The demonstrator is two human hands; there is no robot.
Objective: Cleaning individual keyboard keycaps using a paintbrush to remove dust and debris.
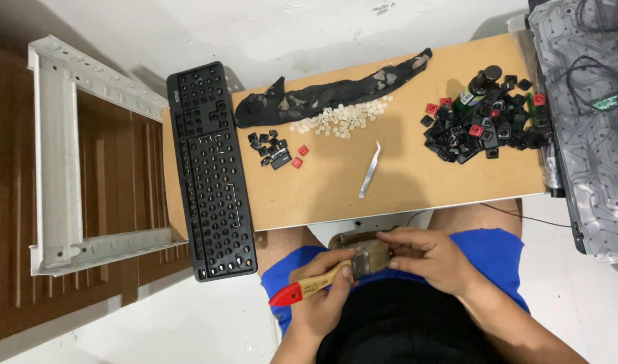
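Note:
My left hand [326,296] grips the wooden, red-tipped handle of a paintbrush [315,284] over my lap. My right hand [427,255] rests its fingers on the brush's bristles and metal band. Both hands are below the near edge of a small wooden table [417,178]. A black keyboard frame [211,172] with its keycaps removed lies along the table's left end, partly overhanging.
On the table lie metal tweezers [370,168], a small cluster of black and red keycaps [276,149], a pile of pale rubber domes [342,119], a dark camouflage cloth [336,91], a large keycap heap [487,128] around a dark bottle [479,83]. A translucent membrane sheet [589,121] lies right; a white metal frame [59,162] left.

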